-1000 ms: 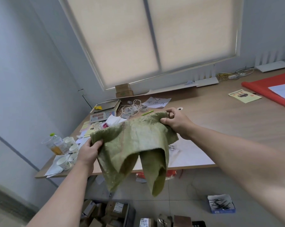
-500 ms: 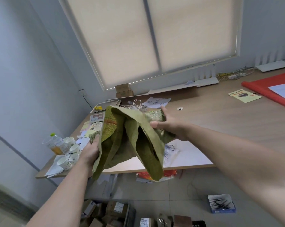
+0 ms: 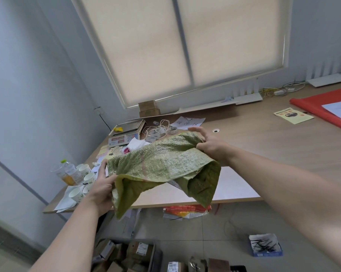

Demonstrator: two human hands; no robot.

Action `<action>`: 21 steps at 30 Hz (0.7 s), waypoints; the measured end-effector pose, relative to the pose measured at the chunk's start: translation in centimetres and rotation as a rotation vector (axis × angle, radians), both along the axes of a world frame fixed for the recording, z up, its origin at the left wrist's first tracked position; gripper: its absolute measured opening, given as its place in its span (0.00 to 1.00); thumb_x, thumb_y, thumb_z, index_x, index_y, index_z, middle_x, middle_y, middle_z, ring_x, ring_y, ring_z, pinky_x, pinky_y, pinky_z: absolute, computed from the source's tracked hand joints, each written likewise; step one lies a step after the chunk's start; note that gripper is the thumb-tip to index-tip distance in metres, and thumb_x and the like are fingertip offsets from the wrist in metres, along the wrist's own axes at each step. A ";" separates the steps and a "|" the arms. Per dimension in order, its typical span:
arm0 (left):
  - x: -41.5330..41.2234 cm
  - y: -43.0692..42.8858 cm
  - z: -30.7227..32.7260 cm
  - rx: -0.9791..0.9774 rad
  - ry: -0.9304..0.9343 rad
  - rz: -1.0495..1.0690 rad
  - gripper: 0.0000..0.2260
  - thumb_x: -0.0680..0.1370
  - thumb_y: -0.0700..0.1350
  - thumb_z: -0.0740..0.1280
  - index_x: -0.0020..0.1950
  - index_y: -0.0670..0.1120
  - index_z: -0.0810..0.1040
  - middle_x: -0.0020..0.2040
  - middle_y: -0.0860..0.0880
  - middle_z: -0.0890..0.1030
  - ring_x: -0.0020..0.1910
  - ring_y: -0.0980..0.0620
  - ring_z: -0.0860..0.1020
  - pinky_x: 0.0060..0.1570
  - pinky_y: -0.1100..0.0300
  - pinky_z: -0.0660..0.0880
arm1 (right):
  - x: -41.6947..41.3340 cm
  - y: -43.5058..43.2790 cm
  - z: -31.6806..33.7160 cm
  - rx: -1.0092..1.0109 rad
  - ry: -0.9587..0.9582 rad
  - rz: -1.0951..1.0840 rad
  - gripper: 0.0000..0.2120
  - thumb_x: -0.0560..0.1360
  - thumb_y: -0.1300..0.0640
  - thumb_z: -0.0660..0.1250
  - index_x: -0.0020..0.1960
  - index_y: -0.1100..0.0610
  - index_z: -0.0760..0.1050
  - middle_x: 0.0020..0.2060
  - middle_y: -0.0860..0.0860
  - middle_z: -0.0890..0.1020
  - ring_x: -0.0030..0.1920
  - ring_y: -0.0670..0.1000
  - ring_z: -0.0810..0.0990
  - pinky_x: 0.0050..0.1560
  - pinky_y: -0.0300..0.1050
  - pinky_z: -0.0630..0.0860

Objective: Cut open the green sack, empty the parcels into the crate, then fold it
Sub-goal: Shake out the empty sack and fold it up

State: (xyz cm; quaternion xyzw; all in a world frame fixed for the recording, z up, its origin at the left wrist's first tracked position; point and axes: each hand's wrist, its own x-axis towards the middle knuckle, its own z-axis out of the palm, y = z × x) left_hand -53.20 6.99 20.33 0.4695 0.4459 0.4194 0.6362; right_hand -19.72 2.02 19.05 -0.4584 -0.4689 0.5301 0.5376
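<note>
Spread flat again, green sack (image 3: 161,161) gripped by left hand (image 3: 102,185) and right hand (image 3: 210,146).

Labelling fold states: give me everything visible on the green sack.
The green sack looks like woven plastic, crinkled, with faint reddish print. It is limp and looks empty, held in the air over the near edge of the desk, spread roughly flat on top with two flaps hanging down. The left hand grips its near-left edge; the right hand pinches its far-right corner.
</note>
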 end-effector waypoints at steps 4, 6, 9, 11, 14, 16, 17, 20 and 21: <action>0.3 -1.1 0.8 0.026 -0.012 0.045 0.22 0.80 0.34 0.62 0.67 0.58 0.69 0.55 0.41 0.78 0.49 0.41 0.80 0.39 0.49 0.82 | 0.0 -0.6 0.9 -0.054 0.128 0.056 0.20 0.75 0.77 0.52 0.54 0.58 0.75 0.48 0.60 0.74 0.33 0.53 0.77 0.27 0.41 0.76; 0.9 -1.3 1.2 0.059 0.026 0.064 0.16 0.81 0.33 0.60 0.59 0.54 0.73 0.54 0.41 0.77 0.47 0.42 0.79 0.33 0.54 0.83 | -0.2 -0.3 0.7 -0.063 0.045 0.005 0.15 0.76 0.74 0.54 0.45 0.61 0.76 0.44 0.59 0.75 0.34 0.52 0.75 0.30 0.41 0.74; 1.1 -0.7 1.7 0.119 0.044 0.137 0.13 0.81 0.32 0.58 0.58 0.47 0.75 0.54 0.44 0.77 0.47 0.46 0.79 0.29 0.61 0.80 | -0.8 -0.1 0.4 -0.082 -0.011 -0.023 0.07 0.78 0.64 0.61 0.46 0.65 0.77 0.42 0.58 0.76 0.38 0.52 0.75 0.37 0.42 0.73; 1.0 -0.4 2.0 0.094 0.037 0.160 0.12 0.82 0.36 0.59 0.63 0.42 0.76 0.55 0.46 0.79 0.49 0.46 0.80 0.31 0.61 0.81 | -0.8 -0.2 0.4 -0.080 -0.078 0.019 0.14 0.76 0.52 0.68 0.47 0.65 0.77 0.42 0.59 0.76 0.41 0.54 0.76 0.40 0.42 0.73; 1.1 -0.7 2.5 -0.016 -0.011 0.062 0.11 0.81 0.44 0.63 0.59 0.40 0.79 0.49 0.43 0.86 0.44 0.48 0.85 0.33 0.60 0.82 | -0.7 -0.3 0.5 -0.035 -0.298 0.020 0.19 0.65 0.48 0.74 0.46 0.62 0.80 0.39 0.54 0.80 0.39 0.50 0.79 0.37 0.35 0.76; 0.8 -1.2 3.0 -0.072 -0.115 -0.106 0.15 0.77 0.44 0.68 0.61 0.38 0.77 0.48 0.40 0.86 0.43 0.46 0.86 0.35 0.57 0.83 | -0.6 -0.4 0.5 -0.033 -0.322 0.056 0.25 0.62 0.50 0.75 0.55 0.62 0.79 0.47 0.53 0.81 0.45 0.49 0.81 0.46 0.36 0.79; 0.5 -1.2 3.0 -0.083 -0.123 -0.157 0.21 0.71 0.43 0.75 0.61 0.36 0.77 0.50 0.39 0.86 0.44 0.44 0.86 0.36 0.57 0.83 | -0.5 -0.5 0.5 -0.045 -0.328 0.086 0.28 0.61 0.52 0.76 0.59 0.61 0.77 0.50 0.54 0.80 0.48 0.49 0.81 0.50 0.38 0.79; -0.2 -0.9 2.6 -0.053 0.049 -0.158 0.20 0.66 0.34 0.77 0.57 0.37 0.78 0.50 0.37 0.85 0.41 0.45 0.86 0.36 0.58 0.83 | -0.1 -0.9 0.7 -0.023 -0.573 0.130 0.36 0.61 0.53 0.80 0.67 0.54 0.72 0.58 0.52 0.73 0.56 0.49 0.76 0.56 0.41 0.75; -0.3 -0.8 2.5 -0.034 0.141 -0.114 0.14 0.72 0.30 0.70 0.56 0.38 0.78 0.50 0.37 0.85 0.39 0.46 0.86 0.35 0.58 0.83 | 0.0 -0.9 0.6 0.006 -0.740 0.130 0.39 0.62 0.53 0.81 0.69 0.51 0.70 0.60 0.50 0.70 0.59 0.50 0.73 0.60 0.43 0.73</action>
